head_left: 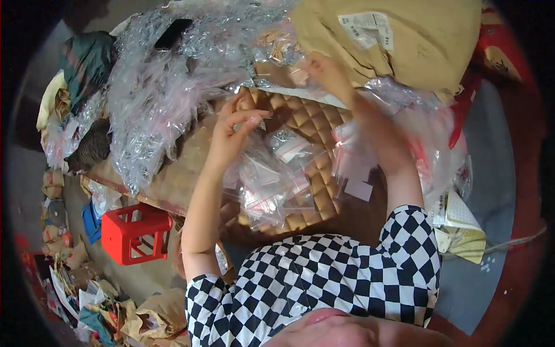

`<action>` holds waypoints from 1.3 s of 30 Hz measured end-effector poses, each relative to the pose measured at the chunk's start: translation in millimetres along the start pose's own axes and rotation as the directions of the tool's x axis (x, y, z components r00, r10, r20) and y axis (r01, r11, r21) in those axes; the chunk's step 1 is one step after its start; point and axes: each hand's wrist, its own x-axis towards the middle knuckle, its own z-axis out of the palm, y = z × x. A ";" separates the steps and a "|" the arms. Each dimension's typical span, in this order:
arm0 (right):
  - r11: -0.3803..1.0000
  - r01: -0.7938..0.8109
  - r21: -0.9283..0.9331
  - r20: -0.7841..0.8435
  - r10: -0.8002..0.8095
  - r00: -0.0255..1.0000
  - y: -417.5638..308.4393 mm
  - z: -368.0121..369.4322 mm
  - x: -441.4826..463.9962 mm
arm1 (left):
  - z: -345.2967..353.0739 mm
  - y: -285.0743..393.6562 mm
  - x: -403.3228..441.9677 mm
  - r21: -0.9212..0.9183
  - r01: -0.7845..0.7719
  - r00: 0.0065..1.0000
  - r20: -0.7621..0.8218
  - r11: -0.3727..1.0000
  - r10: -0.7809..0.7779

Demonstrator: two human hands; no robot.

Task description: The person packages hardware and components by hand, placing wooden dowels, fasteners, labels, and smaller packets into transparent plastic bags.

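My left hand (pixel 234 127) is raised over the quilted brown mat (pixel 321 121), with thumb and index finger pinched together around something small and pale that I cannot make out. Below it lies a heap of clear zip bags (pixel 266 185) with red seal lines. My right hand (pixel 326 72) reaches to the far side of the mat, its fingers drawn together by a small pile of tan pieces (pixel 280 49); whatever they hold is too blurred to name. More clear bags (pixel 352 156) and a white card (pixel 359 189) lie under my right forearm.
A large mound of filled clear packets (pixel 156 92) covers the left and back, with a black phone (pixel 173 34) on top. A big tan sack (pixel 416 52) stands at back right. A red stool (pixel 136 234) and cardboard litter (pixel 156 315) are on the floor at left.
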 end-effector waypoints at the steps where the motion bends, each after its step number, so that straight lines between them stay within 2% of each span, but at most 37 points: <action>1: 1.000 -0.010 -0.001 -0.006 0.010 1.000 -21.6 2.9 -19.2 | 3.2 9.1 -1.3 0.014 -0.048 0.999 0.002 0.999 0.048; 3: 0.983 0.164 0.085 0.051 -0.169 0.984 -73.6 6.1 -57.5 | 12.7 22.9 -4.1 0.019 -0.095 0.995 0.022 0.995 0.094; 4: 0.984 0.157 0.084 0.046 -0.161 0.986 -77.7 11.2 -64.6 | 17.3 28.0 -4.4 0.014 -0.111 0.992 0.069 0.994 0.110; 5: 0.939 0.138 0.315 0.141 -0.190 0.972 -80.7 16.2 -71.7 | 21.5 34.9 -6.0 0.009 -0.124 0.986 0.115 0.992 0.123; 6: 0.844 0.089 0.529 0.222 -0.239 0.945 -82.3 19.4 -78.5 | 25.8 47.8 -6.4 -0.147 0.015 0.986 0.165 0.989 0.010; 7: 0.845 0.089 0.528 0.218 -0.236 0.947 -81.8 19.6 -81.5 | 27.6 49.4 -7.5 -0.149 0.013 0.985 0.170 0.989 0.012; 9: 0.943 0.218 0.253 0.257 -0.283 0.924 -77.4 18.1 -80.7 | 28.9 50.0 -8.4 0.044 0.097 0.980 0.168 0.994 -0.103; 10: 0.923 0.226 0.313 0.239 -0.306 0.921 -75.6 14.8 -76.6 | 28.8 46.7 -10.0 0.046 0.093 0.981 0.169 0.995 -0.099; 11: 0.921 0.229 0.314 0.236 -0.309 0.921 -74.3 11.5 -71.1 | 28.1 40.9 -13.0 -0.023 0.050 0.998 0.046 0.999 -0.049; 12: 0.919 0.091 0.384 0.204 -0.180 0.962 -75.5 7.2 -64.9 | 26.6 40.1 -14.8 -0.087 -0.003 0.997 -0.083 0.996 -0.004; 13: 0.889 -0.047 0.455 0.181 -0.041 0.983 -76.3 3.2 -60.3 | 24.6 39.8 -17.2 -0.085 -0.005 0.997 -0.084 0.996 -0.002; 14: 0.865 -0.094 0.493 0.183 0.002 0.983 -77.3 0.6 -55.4 | 22.2 39.4 -19.0 -0.155 0.066 0.990 -0.116 0.986 -0.084; 15: 0.865 -0.087 0.494 0.182 -0.005 0.983 -76.0 2.4 -55.1 | 18.7 39.9 -20.0 -0.224 0.131 0.975 -0.146 0.966 -0.166; 17: 0.850 -0.033 0.525 0.142 -0.049 0.989 -74.5 11.8 -52.1 | 13.0 37.2 -20.2 -0.241 0.109 0.981 -0.129 0.964 -0.143; 18: 0.897 0.008 0.442 0.160 -0.088 0.983 -79.1 11.6 -55.4 | 13.0 43.0 -19.0 0.035 -0.106 0.978 -0.175 0.994 0.110; 19: 0.894 0.009 0.448 0.171 -0.096 0.981 -83.7 16.3 -57.7 | 13.0 45.9 -19.5 0.313 -0.295 0.925 -0.145 0.903 0.352; 21: 0.884 0.189 0.427 0.095 -0.252 0.963 -91.2 26.1 -61.8 | 13.6 42.3 -14.4 0.302 -0.309 0.928 -0.114 0.902 0.356; 22: 0.882 0.193 0.430 0.102 -0.260 0.960 -92.5 32.3 -62.5 | 16.4 41.4 -11.4 0.086 -0.194 0.977 -0.070 0.977 0.200; 23: 0.834 0.199 0.515 0.109 -0.294 0.950 -92.0 39.8 -62.7 | 19.3 41.0 -9.8 -0.127 -0.055 0.998 0.008 0.990 0.056; 24: 0.780 0.202 0.593 0.111 -0.327 0.938 -100.6 41.3 -64.4 | 22.0 42.6 -8.6 -0.131 -0.031 1.000 -0.005 0.991 0.031; 25: 0.779 0.207 0.591 0.111 -0.333 0.936 -107.2 39.3 -66.9 | 20.0 44.1 -8.5 -0.130 -0.036 0.999 -0.010 0.991 0.035; 27: 0.659 -0.145 0.738 0.298 -0.125 0.946 -117.2 32.0 -74.8 | 18.0 47.5 -14.0 0.119 -0.032 0.998 -0.056 0.992 0.039; 28: 0.748 -0.139 0.649 0.299 -0.083 0.951 -111.1 31.0 -70.9 | 16.1 46.9 -16.8 0.114 -0.038 0.998 -0.043 0.993 0.043; 29: 0.751 -0.139 0.645 0.283 -0.065 0.957 -105.2 28.9 -67.1 | 13.8 44.6 -19.1 0.130 -0.058 0.991 -0.114 0.990 0.073; 31: 0.596 -0.135 0.791 0.151 0.024 0.988 -89.5 25.2 -57.2 | 11.1 41.7 -22.0 0.130 -0.099 0.962 -0.239 0.987 0.128; 32: 0.659 -0.052 0.750 0.063 0.007 0.998 -64.9 24.4 -41.6 | 10.6 36.0 -24.1 -0.008 -0.087 0.955 -0.284 0.996 0.081; 33: 0.664 -0.050 0.746 0.045 0.025 0.999 -33.6 22.9 -29.0 | 7.4 30.0 -27.1 -0.142 -0.076 0.946 -0.324 0.987 0.026; 34: 0.849 0.101 0.519 -0.192 0.001 0.981 -3.3 23.0 -19.0 | -3.0 27.6 -34.2 -0.068 -0.040 0.937 -0.349 0.997 0.014; 35: 0.957 0.187 0.221 -0.398 -0.087 0.913 14.3 20.1 -15.8 | -9.7 34.4 -43.7 -0.040 -0.025 0.915 -0.403 0.999 0.006; 37: 0.978 0.207 -0.027 -0.277 -0.206 0.939 38.2 -41.5 -42.4 | -20.8 41.3 -57.7 -0.126 -0.080 0.871 -0.491 0.989 0.008; 38: 0.957 0.023 -0.290 -0.185 -0.080 0.980 33.4 -72.1 -60.6 | -37.5 22.9 -71.1 -0.155 0.024 0.881 -0.464 0.988 -0.094; 39: 0.829 -0.128 -0.544 -0.125 0.071 0.990 30.2 -96.2 -77.8 | -55.0 1.1 -81.3 -0.182 0.131 0.877 -0.436 0.975 -0.199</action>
